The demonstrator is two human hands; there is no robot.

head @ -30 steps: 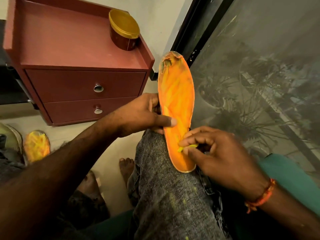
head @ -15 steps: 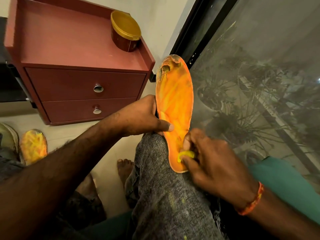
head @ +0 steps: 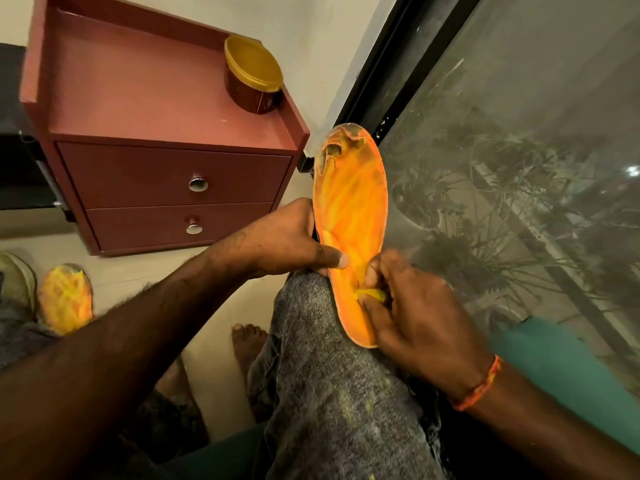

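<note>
Resting on a raised knee, the orange insole runs near-to-far, torn toe far; left hand grips its edge, right hand pinches a yellow scrap. Red drawer cabinet far left, window right.

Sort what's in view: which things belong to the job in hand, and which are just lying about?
In hand:
- orange sole, propped on the knee and gripped by the left hand
- small yellow piece, pinched by the right hand against the sole

Lying about:
- second sole, untouched on the floor
- lidded jar on the drawer unit
</note>
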